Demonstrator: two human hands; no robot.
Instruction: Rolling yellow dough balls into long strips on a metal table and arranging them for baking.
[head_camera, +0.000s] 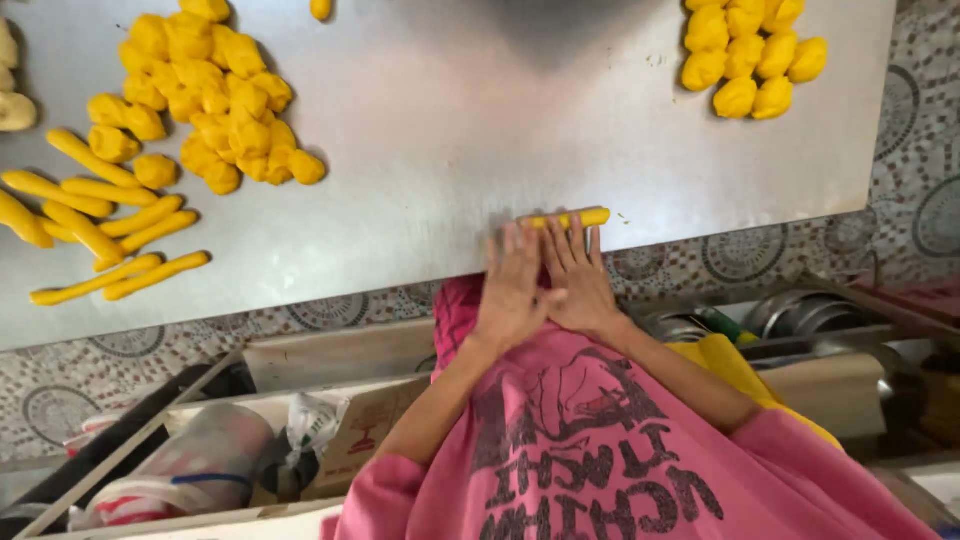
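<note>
A short yellow dough roll (565, 217) lies at the near edge of the steel table (440, 120). My left hand (510, 285) and my right hand (578, 278) lie flat side by side just behind it, fingers stretched out and fingertips resting on the roll, thumbs overlapping. Neither hand grips anything. A heap of yellow dough lumps (215, 95) sits at the far left, with several finished long dough sticks (110, 215) laid beside it. A smaller heap of lumps (745, 50) is at the far right corner.
Patterned tiles (760, 255) show past the table's edge. Below are a shelf with metal bowls (800, 315), a cardboard box (365, 425) and plastic bags (190, 465). My pink shirt (600, 460) fills the bottom.
</note>
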